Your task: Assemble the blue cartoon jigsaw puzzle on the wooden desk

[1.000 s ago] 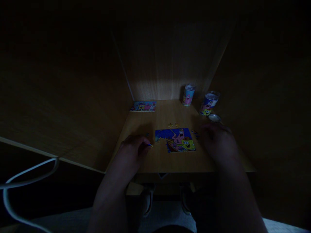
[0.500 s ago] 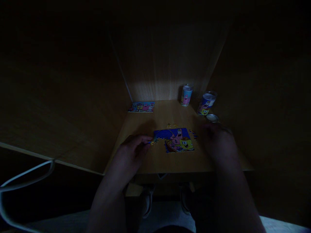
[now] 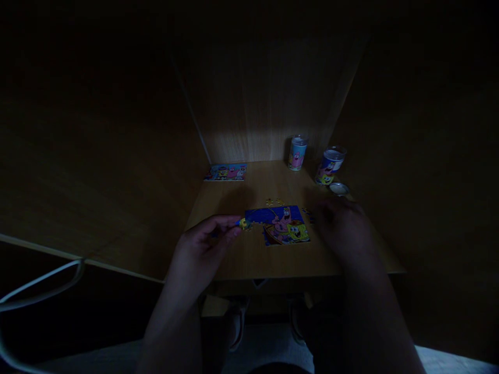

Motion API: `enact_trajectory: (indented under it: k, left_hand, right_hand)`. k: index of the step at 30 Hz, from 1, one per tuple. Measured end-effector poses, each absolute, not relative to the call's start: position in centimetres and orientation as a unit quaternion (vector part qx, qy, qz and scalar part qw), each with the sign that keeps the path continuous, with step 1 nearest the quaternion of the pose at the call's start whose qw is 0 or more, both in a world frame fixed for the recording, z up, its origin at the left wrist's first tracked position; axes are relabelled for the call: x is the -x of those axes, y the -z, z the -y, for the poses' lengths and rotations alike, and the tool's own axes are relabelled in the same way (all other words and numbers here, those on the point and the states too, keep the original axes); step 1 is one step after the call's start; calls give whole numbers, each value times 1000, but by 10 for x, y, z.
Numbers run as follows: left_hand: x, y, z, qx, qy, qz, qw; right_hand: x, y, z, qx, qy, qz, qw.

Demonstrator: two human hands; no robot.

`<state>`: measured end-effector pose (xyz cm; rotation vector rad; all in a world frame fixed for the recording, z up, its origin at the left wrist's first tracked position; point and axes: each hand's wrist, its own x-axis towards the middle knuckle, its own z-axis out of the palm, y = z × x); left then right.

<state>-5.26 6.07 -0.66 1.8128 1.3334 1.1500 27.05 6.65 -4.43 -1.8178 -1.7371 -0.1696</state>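
The left hand point(image 3: 199, 248) is pinching a jigsaw piece point(image 3: 244, 224) beside the SpongeBob puzzle point(image 3: 281, 221); the right hand point(image 3: 345, 228) is hiding any grip.

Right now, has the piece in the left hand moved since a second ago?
Yes, the piece has shifted rightward and forward, closer to the partly built puzzle.

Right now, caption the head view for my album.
Puzzle piece in the left grip, beside a partly assembled SpongeBob jigsaw.

In the lower left-centre, your left hand point(image 3: 205, 244) has brought the small puzzle piece point(image 3: 244, 224) to the assembled puzzle's point(image 3: 286, 224) left edge, yellow face now showing, while right of centre your right hand point(image 3: 341, 223) has edged leftward.
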Motion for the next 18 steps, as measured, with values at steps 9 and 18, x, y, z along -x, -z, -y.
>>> enact_trajectory:
  k: [9, 18]
  left_hand:
    - [50, 2, -58, -671, -437, -498, 332]
    - [50, 4, -57, -753, -331, -490, 290]
  right_hand:
    - [-270, 49, -66, 693, 21, 662, 285]
    - [-266, 44, -65, 689, 5, 671, 274]
